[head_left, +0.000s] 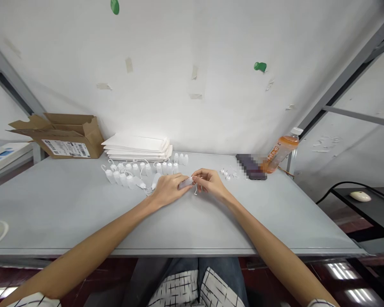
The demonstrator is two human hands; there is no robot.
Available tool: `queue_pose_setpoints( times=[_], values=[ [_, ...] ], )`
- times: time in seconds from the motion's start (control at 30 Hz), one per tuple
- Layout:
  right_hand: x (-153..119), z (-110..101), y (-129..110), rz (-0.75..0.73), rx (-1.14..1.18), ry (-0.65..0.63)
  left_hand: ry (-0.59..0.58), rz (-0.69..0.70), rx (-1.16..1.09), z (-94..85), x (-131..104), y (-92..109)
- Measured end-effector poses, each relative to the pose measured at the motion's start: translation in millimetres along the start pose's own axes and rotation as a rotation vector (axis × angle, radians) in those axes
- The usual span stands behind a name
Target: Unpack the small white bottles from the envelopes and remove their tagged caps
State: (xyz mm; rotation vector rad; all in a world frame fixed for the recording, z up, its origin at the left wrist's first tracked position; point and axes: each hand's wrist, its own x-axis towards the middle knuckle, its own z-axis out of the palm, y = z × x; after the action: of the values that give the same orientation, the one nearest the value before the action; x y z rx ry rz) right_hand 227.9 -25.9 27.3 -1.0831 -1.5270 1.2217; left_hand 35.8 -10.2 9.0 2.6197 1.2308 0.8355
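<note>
Near the middle of the grey table, my left hand point(169, 187) grips a small translucent white bottle point(185, 183), which lies sideways. My right hand point(210, 182) pinches the bottle's right end, where a thin white strap point(196, 189) hangs down. What my right fingertips hold there is mostly hidden. Several similar small bottles point(124, 179) with looped straps stand in rows left of my hands. A few without straps point(181, 159) stand behind my left hand. Small white caps point(225, 174) lie to the right of my right hand.
An open cardboard box point(67, 138) stands at the back left, beside a stack of white paper packets point(136, 147). At the back right, an orange drink bottle point(280, 153) leans by a dark blurred object point(249, 166). A white mouse point(360, 196) sits farther right.
</note>
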Motion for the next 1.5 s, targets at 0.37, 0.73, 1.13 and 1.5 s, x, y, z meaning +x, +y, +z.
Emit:
queue_pose_setpoints(
  times=[0.37, 0.73, 1.13, 1.5],
  values=[
    [2.3, 0.8, 5.6, 0.02, 0.097, 0.011, -0.041, -0.072, -0.141, 0.2, -1.6, 11.3],
    [1.2, 2.1, 5.4, 0.013, 0.127, -0.016, -0.201, -0.16, -0.429, -11.6, 1.0, 19.9],
    [-1.1, -3.1, -0.5, -0.063, 0.12, -0.12, -0.38, -0.303, -0.817, -7.7, 6.7, 9.4],
    [0.3, -10.9, -3.8, -0.056, 0.055, -0.148, -0.554, -0.476, -1.066, -16.8, 9.8, 7.7]
  ],
)
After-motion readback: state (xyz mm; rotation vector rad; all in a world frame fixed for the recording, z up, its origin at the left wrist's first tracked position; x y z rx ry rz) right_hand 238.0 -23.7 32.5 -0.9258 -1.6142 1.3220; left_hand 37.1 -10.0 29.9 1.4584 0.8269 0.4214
